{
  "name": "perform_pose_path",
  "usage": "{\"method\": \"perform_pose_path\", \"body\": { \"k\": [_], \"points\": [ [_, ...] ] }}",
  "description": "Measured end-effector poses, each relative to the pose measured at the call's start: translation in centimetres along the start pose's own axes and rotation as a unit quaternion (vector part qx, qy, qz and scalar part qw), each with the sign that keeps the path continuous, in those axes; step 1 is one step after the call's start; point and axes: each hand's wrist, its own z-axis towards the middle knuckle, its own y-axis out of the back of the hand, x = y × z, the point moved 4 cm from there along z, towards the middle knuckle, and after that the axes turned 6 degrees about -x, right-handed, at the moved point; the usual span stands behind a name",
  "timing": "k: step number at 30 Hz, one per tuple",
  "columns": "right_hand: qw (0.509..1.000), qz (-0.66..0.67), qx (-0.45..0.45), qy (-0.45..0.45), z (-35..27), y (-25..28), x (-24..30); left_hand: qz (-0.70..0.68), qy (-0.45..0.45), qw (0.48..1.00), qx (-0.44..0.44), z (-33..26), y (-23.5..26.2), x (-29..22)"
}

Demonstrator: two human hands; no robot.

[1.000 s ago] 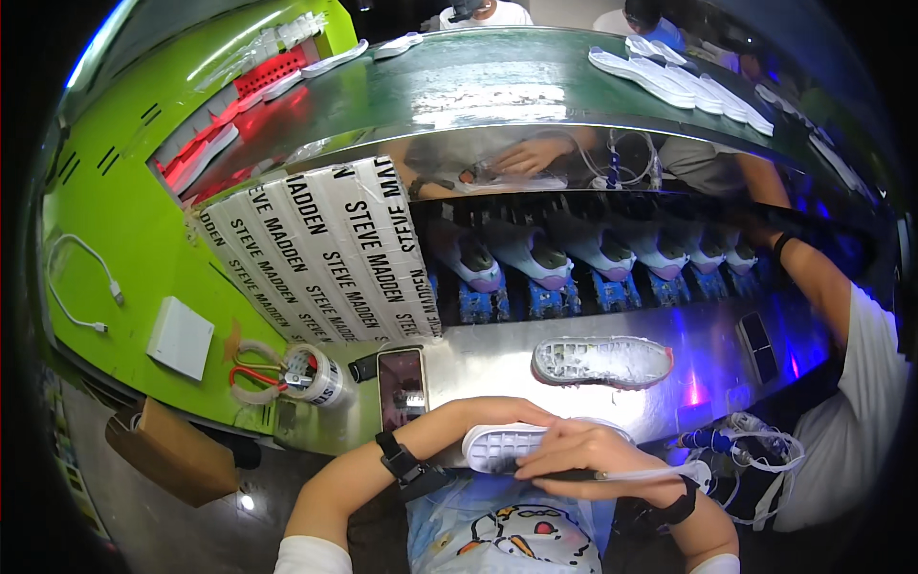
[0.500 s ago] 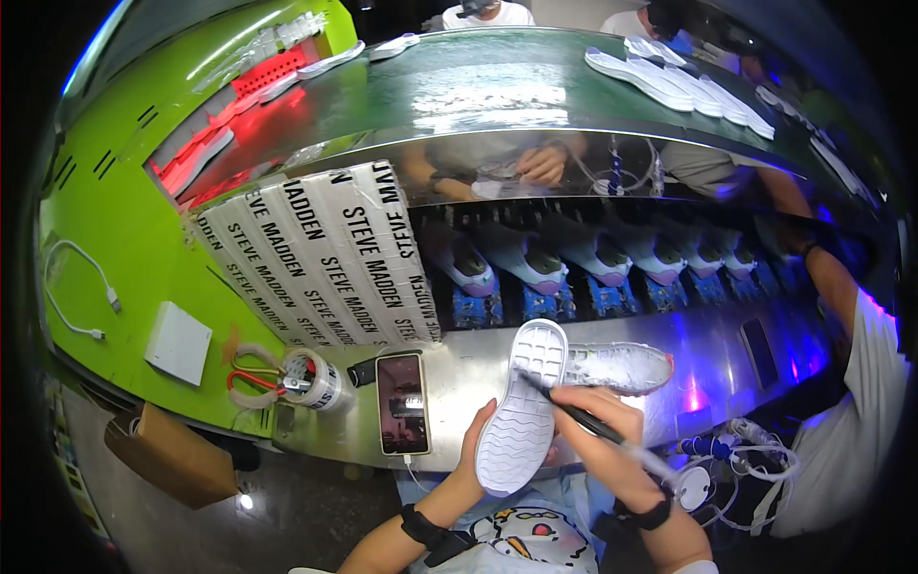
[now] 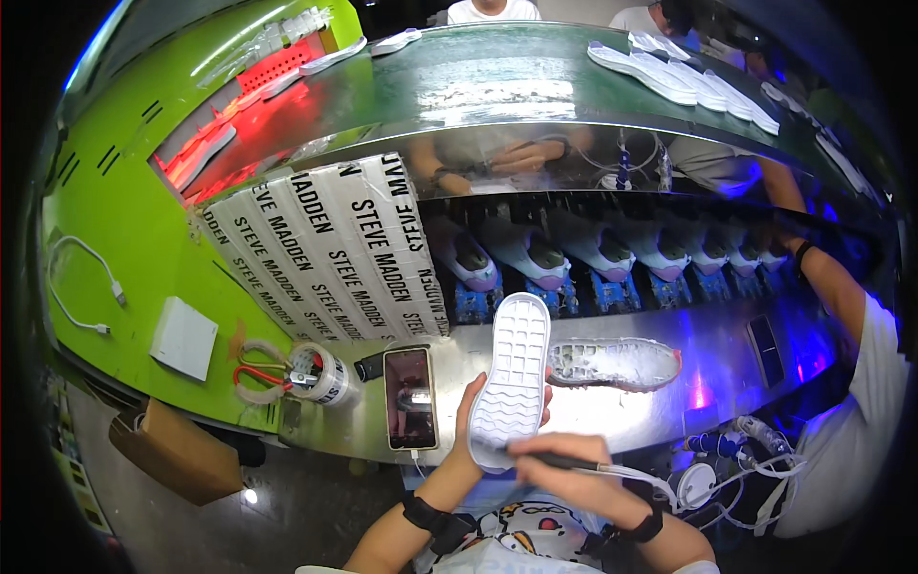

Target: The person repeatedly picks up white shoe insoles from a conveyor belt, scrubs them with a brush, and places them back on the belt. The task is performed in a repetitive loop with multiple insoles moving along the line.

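A white shoe sole stands tilted in front of me, its grid and wavy grooves facing me. My left hand is closed around it from behind, with fingertips showing at its right edge. In my right hand is a black pen-shaped tool with a pale tube trailing from it. The tool's tip is at the sole's lower end, but the fingers hide whether it touches. A second sole, coated whitish inside and with a reddish end, lies on the metal worktop behind my right hand.
Beyond the metal worktop, several shoe uppers stand on blue holders. A printed box, phone and tool cup are at left. A co-worker's arm reaches in at right. More soles lie on a green conveyor.
The tool has moved from the sole's upper grid down to its lower end. My left hand has shifted the sole slightly left and up. The co-worker's arm reaches among the uppers.
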Motion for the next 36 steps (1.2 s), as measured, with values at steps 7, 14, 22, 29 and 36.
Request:
{"method": "perform_pose_path", "body": {
  "k": [7, 14, 22, 29, 36],
  "points": [
    [0.981, 0.107, 0.054, -0.15, -0.1, 2.0, -0.7, 0.067, 0.11, 0.992, 0.019, 0.8, -1.0, -1.2],
    [0.979, -0.065, 0.128, 0.148, 0.4, 2.3, 3.1, 0.194, 0.248, 0.941, -0.125, 1.3, -2.5, -0.6],
    [0.972, -0.069, 0.123, 0.186, 0.8, 3.7, 4.0, 0.641, 0.049, 0.762, 0.077, -2.3, -10.7, -2.2],
    [0.989, -0.029, 0.143, 0.025, 0.1, 6.9, 1.9, 0.557, 0.279, 0.779, -0.07, 2.0, -3.4, -2.3],
    [0.993, -0.067, -0.098, 0.019, -1.7, 12.6, -0.1, 0.563, 0.217, 0.786, -0.131, 2.0, -5.5, -1.8]
  ]
}}
